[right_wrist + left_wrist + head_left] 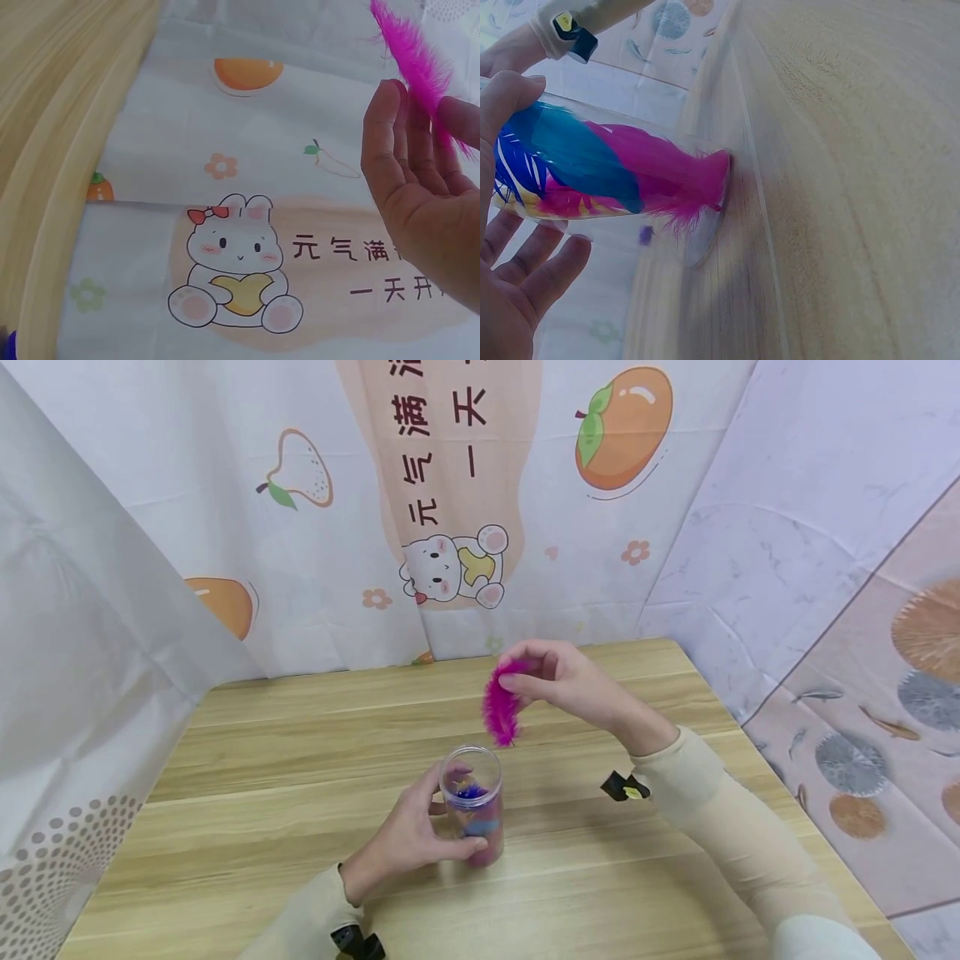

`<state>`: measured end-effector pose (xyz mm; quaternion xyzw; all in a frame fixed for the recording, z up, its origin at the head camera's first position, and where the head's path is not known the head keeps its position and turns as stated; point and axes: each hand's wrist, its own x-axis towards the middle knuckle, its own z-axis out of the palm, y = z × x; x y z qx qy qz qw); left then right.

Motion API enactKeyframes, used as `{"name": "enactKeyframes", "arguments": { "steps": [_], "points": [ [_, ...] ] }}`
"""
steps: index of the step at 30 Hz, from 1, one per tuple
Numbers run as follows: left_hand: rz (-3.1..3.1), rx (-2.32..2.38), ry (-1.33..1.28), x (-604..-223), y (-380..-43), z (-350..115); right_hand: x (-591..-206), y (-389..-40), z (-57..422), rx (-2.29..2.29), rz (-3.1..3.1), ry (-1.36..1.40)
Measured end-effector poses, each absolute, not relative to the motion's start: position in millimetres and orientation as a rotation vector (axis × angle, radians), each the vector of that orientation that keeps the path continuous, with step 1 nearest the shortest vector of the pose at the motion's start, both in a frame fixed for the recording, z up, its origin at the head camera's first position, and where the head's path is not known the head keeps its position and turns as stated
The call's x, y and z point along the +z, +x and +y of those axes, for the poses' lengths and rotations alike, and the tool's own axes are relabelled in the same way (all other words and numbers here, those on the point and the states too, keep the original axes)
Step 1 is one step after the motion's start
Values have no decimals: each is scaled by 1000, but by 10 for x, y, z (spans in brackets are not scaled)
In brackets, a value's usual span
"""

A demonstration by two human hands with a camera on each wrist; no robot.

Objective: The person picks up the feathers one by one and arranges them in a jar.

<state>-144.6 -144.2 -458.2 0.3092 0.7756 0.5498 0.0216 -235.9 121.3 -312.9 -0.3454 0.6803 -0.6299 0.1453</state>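
A clear plastic jar (480, 810) stands upright on the table with its mouth uncovered. My left hand (423, 827) grips its side, thumb in front and fingers round the back. Through the wall in the left wrist view show a teal feather (574, 150), magenta feathers (656, 169) and a dark blue feather (517, 165). Above and slightly right of the jar mouth, my right hand (562, 685) pinches a magenta feather (501, 706) between thumb and fingers. That feather hangs tip down in the head view, apart from the jar.
The wood-grain table (300, 752) ends at a printed curtain (330, 568) behind it and another patterned sheet (862, 710) on the right. A small purple spot (646, 235) appears beyond the jar in the left wrist view. Black devices are strapped at both wrists.
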Motion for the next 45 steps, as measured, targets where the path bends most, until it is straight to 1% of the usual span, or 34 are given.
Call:
{"name": "enactKeyframes", "arguments": {
  "steps": [8,15,28,45],
  "points": [
    [2391,1715,962,-4592,-1451,-1445,-3000,-2250,1119,-1819,1925,-1060],
    [2378,1714,944,-4588,-1455,-1453,-2961,-2167,1016,-1833,1875,-1092],
    [2362,1728,937,-4595,-1455,-1451,-3047,-2141,897,-1830,1805,-1155],
    [2337,1743,929,-4602,-1463,-1458,-3116,-2126,874,-1794,1847,-1138]
  ]
}}
